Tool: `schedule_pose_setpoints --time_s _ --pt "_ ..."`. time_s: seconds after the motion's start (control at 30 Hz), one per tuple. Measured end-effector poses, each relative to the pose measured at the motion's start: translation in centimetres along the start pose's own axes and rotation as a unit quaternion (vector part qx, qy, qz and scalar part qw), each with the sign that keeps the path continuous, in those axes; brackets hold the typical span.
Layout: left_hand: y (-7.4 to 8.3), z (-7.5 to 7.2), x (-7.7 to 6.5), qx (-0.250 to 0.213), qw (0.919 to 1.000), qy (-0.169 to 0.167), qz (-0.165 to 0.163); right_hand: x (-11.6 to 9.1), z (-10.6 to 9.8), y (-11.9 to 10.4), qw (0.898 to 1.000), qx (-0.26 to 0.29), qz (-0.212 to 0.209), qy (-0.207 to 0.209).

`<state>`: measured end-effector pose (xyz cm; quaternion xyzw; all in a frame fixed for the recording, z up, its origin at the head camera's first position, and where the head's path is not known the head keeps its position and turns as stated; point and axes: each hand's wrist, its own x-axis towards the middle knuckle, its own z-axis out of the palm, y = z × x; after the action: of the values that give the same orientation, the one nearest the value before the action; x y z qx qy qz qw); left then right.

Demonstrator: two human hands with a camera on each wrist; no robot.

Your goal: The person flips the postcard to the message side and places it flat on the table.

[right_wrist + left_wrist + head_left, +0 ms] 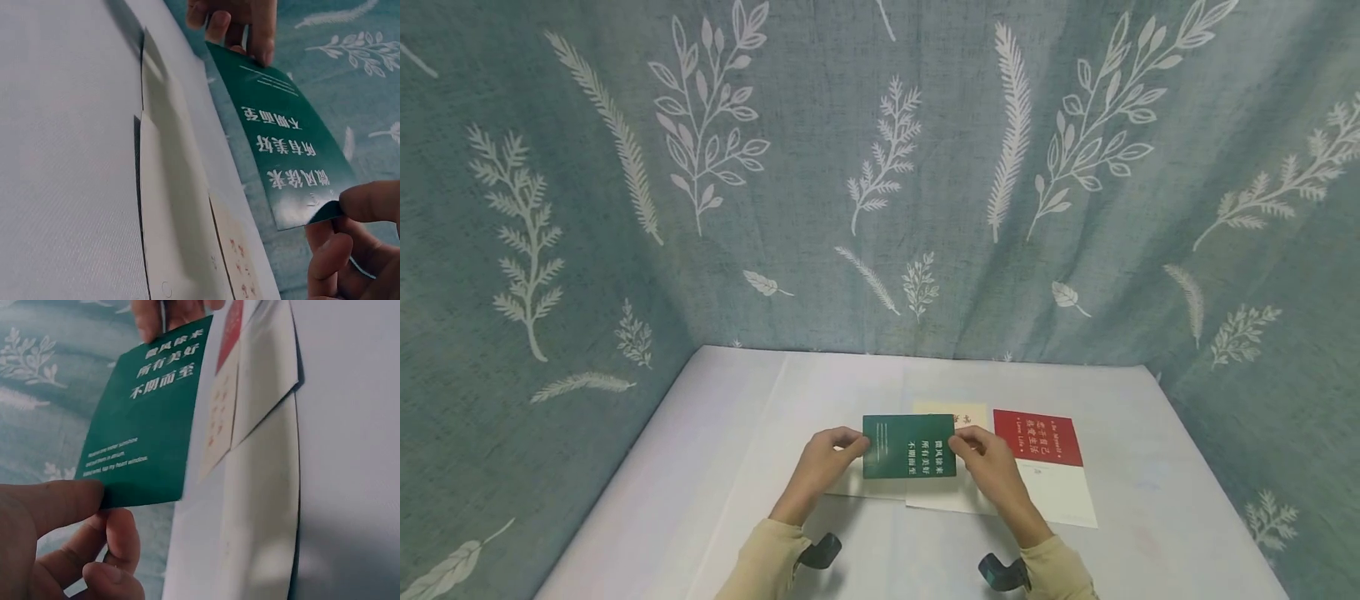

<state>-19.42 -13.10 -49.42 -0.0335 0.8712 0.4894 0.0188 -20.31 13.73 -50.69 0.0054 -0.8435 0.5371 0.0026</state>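
A green card (898, 454) with white lettering is held up level above the table, between both hands. My left hand (822, 461) pinches its left end between thumb and fingers; the left wrist view shows the thumb (69, 497) lying over the card's edge. At the opposite end, my right hand (997, 473) pinches the card, whose corner bends slightly under the grip in the right wrist view. Beneath it, cream sheets (943, 497) lie on the table, partly hidden by the card. A pale yellow piece with red characters (955, 409) shows just behind it.
Right of the hands lies a red panel with white lettering (1037, 437), with a cream part (1060, 492) adjoining its near edge. All rest on a white-covered table (715, 467). Blue-green leaf-patterned cloth (820, 167) hangs around the back and sides. Dark devices (822, 552) sit at both wrists.
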Motion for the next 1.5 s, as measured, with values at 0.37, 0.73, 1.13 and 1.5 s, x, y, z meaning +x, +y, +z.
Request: schedule_pose_setpoints --time_s 0.37,0.73,1.13,1.5 --pt "0.5 0.2 -0.6 -0.007 0.9999 -0.005 0.01 -0.6 -0.6 0.1 1.0 -0.009 0.002 0.01" --pt "0.8 -0.3 -2.7 -0.03 0.9996 0.001 -0.001 -1.8 -0.7 -0.5 1.0 -0.001 0.005 -0.026" --pt "0.1 -0.5 -3.0 -0.061 0.9979 -0.019 0.005 -1.6 -0.8 -0.3 0.998 0.04 -0.034 -0.033" --pt "-0.3 -0.1 -3.0 -0.061 0.9974 -0.031 0.021 -1.6 -1.0 -0.1 0.999 0.041 -0.018 -0.024"
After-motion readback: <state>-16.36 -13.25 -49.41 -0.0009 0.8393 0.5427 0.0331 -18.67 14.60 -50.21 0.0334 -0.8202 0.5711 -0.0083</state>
